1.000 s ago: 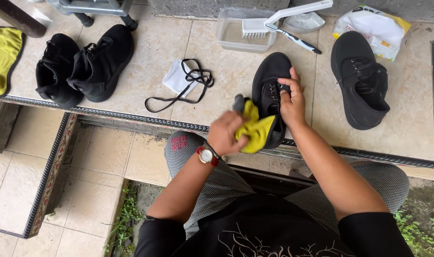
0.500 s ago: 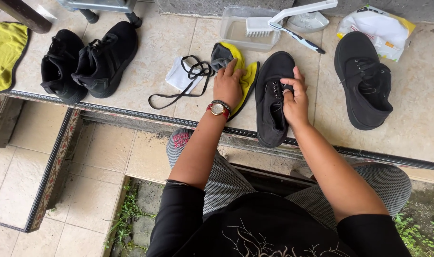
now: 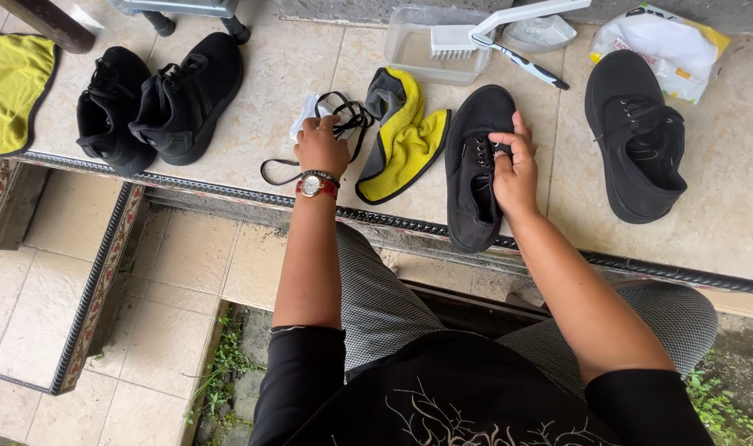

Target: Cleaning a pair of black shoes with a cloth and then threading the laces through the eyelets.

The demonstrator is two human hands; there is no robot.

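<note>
My right hand (image 3: 513, 169) grips a black lace-up shoe (image 3: 471, 211) by its laced top; the shoe lies on the tiled ledge (image 3: 261, 83) with its heel over the front edge. Further left, my left hand (image 3: 320, 147), with a red watch on its wrist, closes on a loose black shoelace (image 3: 348, 111) that rests on a small white sheet (image 3: 304, 122). Between my hands a yellow and grey cloth (image 3: 409, 140) lies crumpled on the ledge, touched by neither hand.
A second black shoe (image 3: 632, 149) lies to the right, a pair of black sneakers (image 3: 162, 99) to the left. At the back are a clear tub (image 3: 414, 54), a white brush (image 3: 475, 33), a toothbrush (image 3: 525, 68) and a white bag (image 3: 665, 45). Another yellow cloth (image 3: 9, 91) is at the far left.
My left hand carried the yellow cloth from the shoe to the ledge, let it go, then moved left onto the black shoelace. My right hand stayed on the shoe.
</note>
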